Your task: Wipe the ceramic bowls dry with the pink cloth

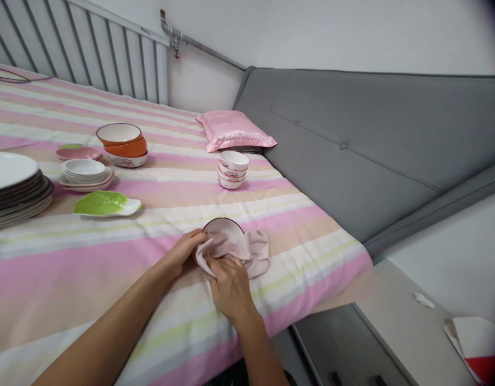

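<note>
Head view: so both hands are down on the striped bedspread [102, 289], busy with one bowl. The left hand [185, 250] has its fingers closed on the left side of the dark-rimmed bowl [224, 227], thumb up by the rim and over the edge of a pale pink cloth [257, 252]. The right hand [231, 284] has its fingers bunched into that cloth, pushing it against the bowl; some fingertips are buried in the folds so I can't make those out. Bowl's basically right between the two sets of fingers, its white inside peeking out just beyond them, and the cloth flops out to the right of the right fingers.

Straight out past the fingers there's a stack of small patterned bowls [233, 172], and beyond that a shiny pink pillow [237, 131] up near the grey headboard [363, 123]. Left of the fingers and a bit further out is a green and white leaf-shaped dish [106, 203]. Behind that dish sit little white bowls [85, 169] on pinkish plates, then a stack topped with orange bowls [124, 147]. Way off to the left of the fingers, a tall pile of plates [14, 174], white one on top.
</note>
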Demonstrator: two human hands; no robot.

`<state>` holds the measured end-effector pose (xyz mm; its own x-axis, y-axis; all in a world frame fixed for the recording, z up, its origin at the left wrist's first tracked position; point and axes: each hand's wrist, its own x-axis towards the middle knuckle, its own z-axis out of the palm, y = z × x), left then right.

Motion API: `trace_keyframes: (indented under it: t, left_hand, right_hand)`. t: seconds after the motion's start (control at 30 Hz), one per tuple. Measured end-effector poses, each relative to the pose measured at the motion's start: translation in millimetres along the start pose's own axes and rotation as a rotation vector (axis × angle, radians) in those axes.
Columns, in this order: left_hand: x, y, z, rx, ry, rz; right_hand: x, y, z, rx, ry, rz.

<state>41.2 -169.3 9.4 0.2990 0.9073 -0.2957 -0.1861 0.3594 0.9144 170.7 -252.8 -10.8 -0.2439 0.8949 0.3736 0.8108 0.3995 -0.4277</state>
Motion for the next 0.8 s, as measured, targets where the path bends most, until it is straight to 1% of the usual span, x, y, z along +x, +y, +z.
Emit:
trace_keyframes:
  t: [0.07, 0.17, 0.33, 0.5, 0.67, 0.8]
  left_hand:
    - [1.0, -1.7, -1.9, -0.016, -0.014, -0.023]
    - [2.5, -4.8, -3.3, -0.036, -0.001, -0.060]
    - [5.3, -7.0, -4.0, -0.097, 0.048, -0.110]
    - [5.5, -2.1, -1.7, -0.191, 0.104, -0.153]
    - [5.3, 0.5, 0.6, -0.275, 0.156, -0.107]
    - [6.3, -1.7, -0.6, -0.318, 0.207, -0.061]
  right_hand:
    - [0.9, -2.7, -0.9, 0.026, -0.002, 0.024]
    - [1.7, -3.4, -1.3, 0.025, 0.002, 0.079]
    - [0.7, 3.3, -3.4, -0.079, 0.047, 0.130]
    - [-1.1, 14.0, -5.3, -0.162, 0.114, 0.142]
    - [-1.6, 23.3, 0.4, -0.211, 0.199, 0.159]
    - [-1.7, 28.3, 3.1, -0.111, 0.234, 0.192]
